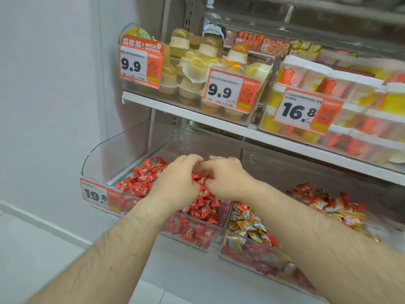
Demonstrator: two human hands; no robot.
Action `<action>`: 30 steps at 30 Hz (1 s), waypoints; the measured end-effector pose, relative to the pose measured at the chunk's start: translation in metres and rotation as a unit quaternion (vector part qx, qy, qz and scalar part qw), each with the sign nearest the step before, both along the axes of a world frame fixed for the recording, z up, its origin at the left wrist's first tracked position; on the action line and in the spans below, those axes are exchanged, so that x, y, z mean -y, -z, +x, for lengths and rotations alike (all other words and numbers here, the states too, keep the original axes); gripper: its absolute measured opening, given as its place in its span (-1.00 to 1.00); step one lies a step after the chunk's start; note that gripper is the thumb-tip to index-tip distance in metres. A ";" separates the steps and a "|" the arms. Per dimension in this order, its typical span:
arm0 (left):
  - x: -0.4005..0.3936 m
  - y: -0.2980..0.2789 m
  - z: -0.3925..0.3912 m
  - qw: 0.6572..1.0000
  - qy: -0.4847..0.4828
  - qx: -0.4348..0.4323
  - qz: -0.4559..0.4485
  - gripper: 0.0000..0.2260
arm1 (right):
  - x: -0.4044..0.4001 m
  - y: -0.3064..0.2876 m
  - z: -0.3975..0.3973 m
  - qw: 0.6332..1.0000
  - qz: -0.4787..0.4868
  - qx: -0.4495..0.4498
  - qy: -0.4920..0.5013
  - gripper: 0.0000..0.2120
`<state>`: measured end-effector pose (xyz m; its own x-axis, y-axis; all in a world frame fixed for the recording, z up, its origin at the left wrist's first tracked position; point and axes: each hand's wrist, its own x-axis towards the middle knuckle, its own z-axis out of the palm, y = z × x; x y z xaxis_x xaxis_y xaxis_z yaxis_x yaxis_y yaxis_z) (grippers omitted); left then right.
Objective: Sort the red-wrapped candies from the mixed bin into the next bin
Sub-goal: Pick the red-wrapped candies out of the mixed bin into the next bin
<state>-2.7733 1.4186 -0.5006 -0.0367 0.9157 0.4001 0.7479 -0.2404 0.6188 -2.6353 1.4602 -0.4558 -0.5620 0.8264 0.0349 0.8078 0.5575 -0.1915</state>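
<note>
Red-wrapped candies [203, 202] fill the clear left bin [98, 159], and both your hands are down on that pile. Your left hand [175, 183] and right hand [225, 178] meet with fingers curled into the red candies, though exactly which pieces they pinch is hidden. Mixed gold and red sweets lie in the mixed bin [228, 255] just beside it on the right.

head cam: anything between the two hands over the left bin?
Red-wrapped candies show in the gap between left hand and right hand, head view.

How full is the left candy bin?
Partly full: red candies heap low in the left bin, its clear walls bare above.
</note>
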 end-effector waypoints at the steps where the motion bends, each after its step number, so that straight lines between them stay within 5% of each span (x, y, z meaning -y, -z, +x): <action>1: 0.002 -0.005 0.014 1.000 0.014 0.005 0.028 -0.51 | 0.007 -0.001 0.014 0.999 0.025 -0.048 0.008 -0.58; 4: 0.009 -0.017 0.058 0.992 0.062 0.021 0.104 -0.57 | 0.031 -0.002 0.059 0.979 0.106 -0.171 0.044 -0.68; 7: 0.013 -0.020 0.105 0.990 0.115 0.012 0.086 -0.56 | 0.051 0.002 0.106 0.965 0.121 -0.208 0.106 -0.71; 11: 0.007 -0.006 0.148 0.983 0.173 -0.067 -0.009 -0.52 | 0.065 0.005 0.165 0.957 0.083 -0.182 0.209 -0.77; 18: -0.013 0.005 0.167 0.952 0.205 -0.176 -0.144 -0.77 | 0.068 -0.010 0.241 0.946 -0.041 -0.084 0.311 -0.82; 25: -0.032 0.011 0.184 0.947 0.229 -0.186 -0.130 -0.84 | 0.072 0.006 0.250 0.940 -0.078 -0.077 0.322 -0.96; 30: -0.045 0.024 0.216 0.922 0.285 -0.237 -0.114 -0.48 | 0.072 0.017 0.238 0.937 -0.124 0.025 0.325 -0.36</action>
